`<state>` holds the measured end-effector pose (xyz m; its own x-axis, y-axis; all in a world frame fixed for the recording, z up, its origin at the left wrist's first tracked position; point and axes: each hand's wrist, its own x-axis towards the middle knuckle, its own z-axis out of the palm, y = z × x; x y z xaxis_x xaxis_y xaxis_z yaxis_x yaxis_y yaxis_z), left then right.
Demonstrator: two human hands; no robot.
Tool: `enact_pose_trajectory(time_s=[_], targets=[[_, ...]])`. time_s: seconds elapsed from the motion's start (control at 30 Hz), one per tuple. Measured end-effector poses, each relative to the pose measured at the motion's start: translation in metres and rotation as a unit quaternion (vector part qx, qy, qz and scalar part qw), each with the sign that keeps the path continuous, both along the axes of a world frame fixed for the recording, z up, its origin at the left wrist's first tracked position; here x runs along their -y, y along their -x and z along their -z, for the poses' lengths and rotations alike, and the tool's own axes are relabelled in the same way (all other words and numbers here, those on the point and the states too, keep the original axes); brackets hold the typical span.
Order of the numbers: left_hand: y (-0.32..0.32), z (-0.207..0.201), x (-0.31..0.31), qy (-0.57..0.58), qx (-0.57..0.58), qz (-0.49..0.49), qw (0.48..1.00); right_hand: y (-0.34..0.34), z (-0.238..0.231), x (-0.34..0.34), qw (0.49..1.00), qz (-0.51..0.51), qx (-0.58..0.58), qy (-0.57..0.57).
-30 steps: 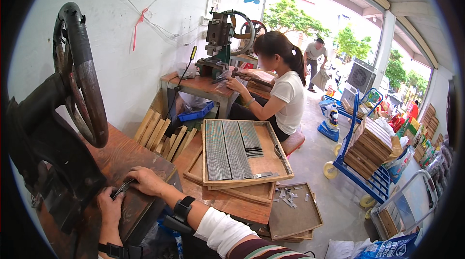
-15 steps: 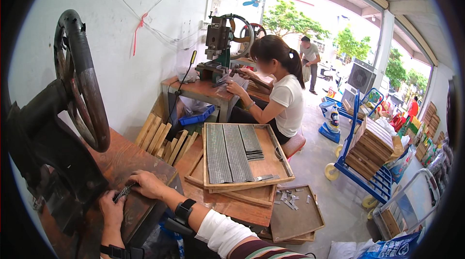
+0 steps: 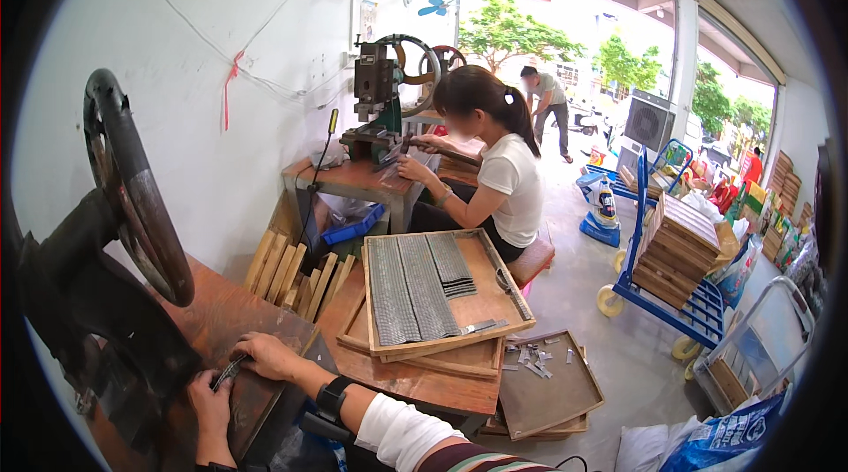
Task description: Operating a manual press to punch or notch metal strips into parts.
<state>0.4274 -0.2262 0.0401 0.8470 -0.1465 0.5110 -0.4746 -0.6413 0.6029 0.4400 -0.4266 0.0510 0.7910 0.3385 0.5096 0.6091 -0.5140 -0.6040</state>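
At the edge of the worn wooden bench (image 3: pixel 265 313), my left hand (image 3: pixel 210 405) and my right hand (image 3: pixel 271 357) grip the two ends of a short, dark metallic strip-like piece (image 3: pixel 229 372). The fingers of both hands are closed on it, so much of it is hidden. Whether it is one strip or a small bundle I cannot tell. Just left of my hands stands a black hand press (image 3: pixel 115 269) with a large worn wheel (image 3: pixel 141 198).
Right of my bench, a shallow wooden tray (image 3: pixel 490 256) holds rows of grey metal strips (image 3: pixel 415 286). Below it, a lower tray (image 3: pixel 565 388) holds loose metal pieces. A seated co-worker (image 3: pixel 508 172) holds a hammer at another press (image 3: pixel 375 83). A blue trolley (image 3: pixel 698 322) carries stacked wooden trays.
The view has shifted slightly. My hands stay together on the dark piece at the bench edge. In the background, the standing person has bent forward.
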Motion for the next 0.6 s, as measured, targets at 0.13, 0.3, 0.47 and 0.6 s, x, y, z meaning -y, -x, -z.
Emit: enact_pose_trajectory(time_s=[0.13,0.3,0.47,0.6], targets=[[-0.0020,0.0036,-0.0023,-0.006,0.003,-0.006,1.000,-0.0018,0.0035,-0.0011,1.000,-0.001,0.004,0.003],[0.0017,-0.0036,0.0032,0.017,0.000,-0.002,1.000,-0.0009,0.0008,0.0004,1.000,0.004,0.000,0.006],[-0.0002,-0.0019,0.0012,-0.014,0.016,0.007,1.000,-0.0024,0.0029,0.0005,1.000,0.006,0.013,0.007],[-0.0032,0.0029,-0.0022,-0.013,0.004,0.005,1.000,-0.0021,0.0010,-0.0004,1.000,0.002,0.000,0.020]])
